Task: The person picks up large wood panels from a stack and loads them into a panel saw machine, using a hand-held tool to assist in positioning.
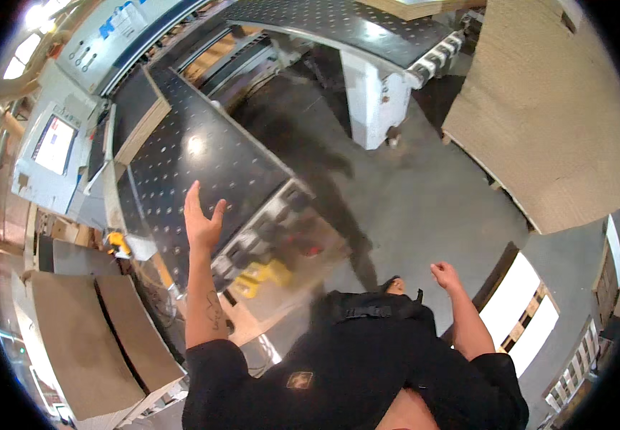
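Note:
My left hand [204,223] reaches out over the black work table [206,168], which is dotted with small light studs. Its fingers are extended and the thumb stands apart, with nothing held. Whether the palm touches the surface I cannot tell. My right hand [445,275] hangs out to the right above the grey floor, its fingers curled into a loose fist with no object showing. A light-brown board [143,132] lies on the far left part of the table. Yellow pieces [259,278] sit below the table's near edge.
At left, a white machine panel carries a screen [55,143]; a yellow handheld tool [118,244] hangs lower down. Brown boards [73,344] are stacked at the lower left. To the right stand a large brown panel stack [539,122] and white boards [518,304]. A white table leg [374,100] rises ahead.

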Action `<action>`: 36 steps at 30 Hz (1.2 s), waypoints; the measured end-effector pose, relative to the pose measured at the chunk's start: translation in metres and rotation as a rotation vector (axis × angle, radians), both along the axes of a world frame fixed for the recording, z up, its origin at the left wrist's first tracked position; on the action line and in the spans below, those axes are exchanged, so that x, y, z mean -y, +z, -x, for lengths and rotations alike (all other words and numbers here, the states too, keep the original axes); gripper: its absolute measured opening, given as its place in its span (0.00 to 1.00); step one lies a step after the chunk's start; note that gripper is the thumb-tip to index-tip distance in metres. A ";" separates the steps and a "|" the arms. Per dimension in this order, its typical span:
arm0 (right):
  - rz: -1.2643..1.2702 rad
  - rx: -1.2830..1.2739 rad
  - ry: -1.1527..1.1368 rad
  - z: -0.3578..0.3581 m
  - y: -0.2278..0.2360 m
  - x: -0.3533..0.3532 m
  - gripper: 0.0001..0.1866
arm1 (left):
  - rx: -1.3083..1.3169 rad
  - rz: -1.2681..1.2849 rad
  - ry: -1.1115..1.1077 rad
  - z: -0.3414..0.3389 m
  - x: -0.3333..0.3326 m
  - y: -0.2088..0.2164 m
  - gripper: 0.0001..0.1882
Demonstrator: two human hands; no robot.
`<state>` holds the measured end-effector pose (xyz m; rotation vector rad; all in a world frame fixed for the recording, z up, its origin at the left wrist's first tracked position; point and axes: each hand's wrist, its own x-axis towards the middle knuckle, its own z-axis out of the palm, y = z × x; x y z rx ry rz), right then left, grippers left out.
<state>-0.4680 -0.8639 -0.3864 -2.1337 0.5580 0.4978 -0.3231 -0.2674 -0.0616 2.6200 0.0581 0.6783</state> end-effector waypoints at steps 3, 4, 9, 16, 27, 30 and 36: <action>-0.201 0.039 -0.146 -0.051 0.027 0.028 0.20 | -0.063 -0.005 -0.007 -0.038 0.020 -0.046 0.39; -0.261 0.026 -0.187 -0.074 0.041 0.025 0.20 | -0.060 -0.028 0.012 -0.045 0.022 -0.056 0.39; -0.434 -0.005 -0.130 -0.169 0.115 0.003 0.22 | 0.010 -0.039 0.173 -0.107 0.032 -0.091 0.39; -0.459 0.036 0.023 -0.302 0.176 0.031 0.23 | 0.122 0.008 0.177 -0.216 0.054 -0.087 0.36; -0.775 0.518 0.209 -0.610 0.297 -0.032 0.21 | -0.055 0.051 0.375 -0.316 0.071 -0.091 0.36; -0.777 0.540 0.314 -0.698 0.320 -0.068 0.20 | 0.012 0.132 0.405 -0.361 0.064 -0.079 0.35; -0.668 0.523 0.692 -0.877 0.349 -0.191 0.20 | 0.056 0.274 0.618 -0.427 0.026 -0.058 0.34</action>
